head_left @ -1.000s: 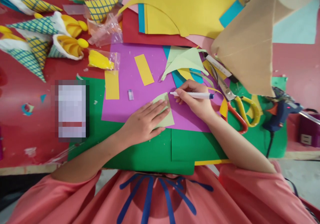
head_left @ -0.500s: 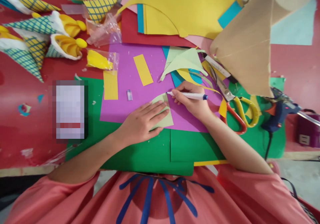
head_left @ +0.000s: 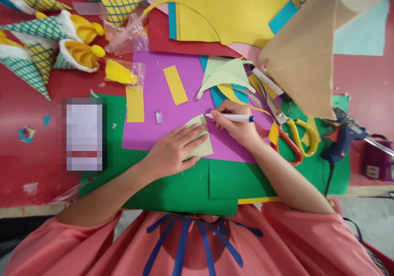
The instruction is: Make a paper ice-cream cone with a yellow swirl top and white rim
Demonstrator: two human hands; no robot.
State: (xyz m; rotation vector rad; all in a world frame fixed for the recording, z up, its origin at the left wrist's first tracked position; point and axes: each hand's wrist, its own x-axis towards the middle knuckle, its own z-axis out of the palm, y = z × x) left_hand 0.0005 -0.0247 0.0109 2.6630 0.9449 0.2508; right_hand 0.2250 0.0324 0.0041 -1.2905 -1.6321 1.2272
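My left hand (head_left: 176, 147) lies flat with fingers stretched over a pale green paper piece (head_left: 203, 147), pressing it onto a purple sheet (head_left: 147, 138). Part of the green piece is hidden under the fingers. In my right hand (head_left: 235, 122) is a white marker pen (head_left: 235, 117) with a blue end, held between thumb and fingers. Its tip meets the top corner of the pale green piece. Two yellow paper strips (head_left: 175, 85) (head_left: 135, 104) and a small clear-and-blue bit (head_left: 158, 116) lie on the purple sheet.
Scissors (head_left: 285, 122) and a glue gun (head_left: 341, 140) lie at the right. Pale green offcuts (head_left: 227, 79) sit beyond my right hand. Brown card (head_left: 301, 54) and yellow sheets (head_left: 240, 11) lie farther back. Patterned cones (head_left: 37, 28) fill the back left; a blurred-out rectangle (head_left: 84, 132) is nearer.
The view has shifted very slightly, so things at the left appear a little farther left. Both hands keep the same pose, with the pen tip still at the green piece's corner.
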